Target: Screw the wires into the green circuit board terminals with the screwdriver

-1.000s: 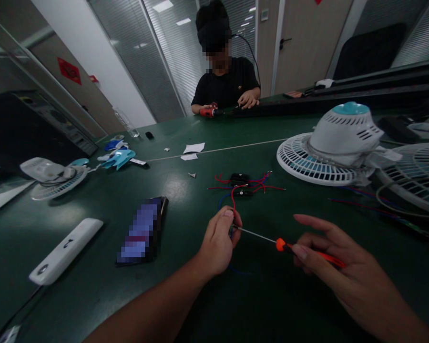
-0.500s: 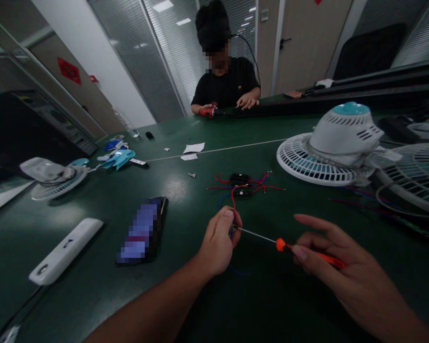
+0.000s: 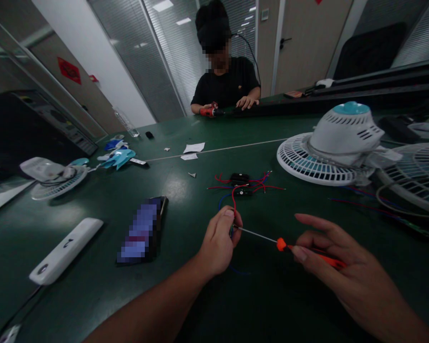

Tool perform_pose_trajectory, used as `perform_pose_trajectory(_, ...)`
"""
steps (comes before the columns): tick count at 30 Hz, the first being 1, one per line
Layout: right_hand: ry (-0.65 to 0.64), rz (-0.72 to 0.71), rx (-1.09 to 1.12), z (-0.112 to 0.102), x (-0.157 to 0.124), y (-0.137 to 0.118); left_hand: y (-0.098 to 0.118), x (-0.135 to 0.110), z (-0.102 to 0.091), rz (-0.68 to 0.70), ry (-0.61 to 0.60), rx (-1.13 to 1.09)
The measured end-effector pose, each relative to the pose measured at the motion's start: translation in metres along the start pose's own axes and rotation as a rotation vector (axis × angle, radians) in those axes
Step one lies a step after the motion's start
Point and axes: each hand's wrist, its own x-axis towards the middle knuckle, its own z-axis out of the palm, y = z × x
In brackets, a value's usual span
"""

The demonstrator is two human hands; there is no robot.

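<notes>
My left hand is closed around a small part mostly hidden by the fingers; a red wire and a blue wire come out of it. Orange and black, the screwdriver lies in my right hand, gripped between thumb and fingers with the index finger stretched out. The tip of its thin metal shaft meets the part at my left fingers. Just beyond my left hand, small black modules with red and blue wires lie on the green table.
A phone and a white power strip lie at left. White fan parts stand at right, a smaller fan at far left. Across the table, a person holds a red power tool. Paper scraps lie mid-table.
Almost nothing differs. My right hand and the screwdriver have shifted very slightly, with the shaft's tip still at the part in my left hand.
</notes>
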Motion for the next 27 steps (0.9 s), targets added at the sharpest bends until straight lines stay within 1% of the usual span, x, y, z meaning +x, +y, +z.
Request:
perform_pose_trajectory(4,0.003,-0.001,-0.001,0.0005,0.0011,-0.0014,-0.0023,0.0005,0.0001,0.007,0.004,0.004)
perform_pose_trajectory(8,-0.049,0.022,0.009,0.0001,-0.0002,0.0008,-0.0042,0.0005,0.0000,0.027,-0.028,0.002)
perform_pose_trajectory(14,-0.132,0.190,0.104,-0.0002,-0.0045,0.0022,-0.0040,-0.0003,-0.0010,0.050,-0.055,0.018)
perform_pose_trajectory(18,-0.159,0.286,0.060,-0.0014,-0.0046,-0.0017,-0.0025,-0.0005,-0.0003,0.040,-0.028,0.006)
perform_pose_trajectory(21,-0.159,0.279,-0.010,-0.0017,-0.0040,-0.0013,-0.0021,-0.0007,0.0004,0.030,-0.009,0.002)
perform_pose_trajectory(27,-0.177,0.180,-0.043,-0.0019,-0.0032,0.0044,-0.0054,0.0004,-0.0011,0.050,-0.035,-0.019)
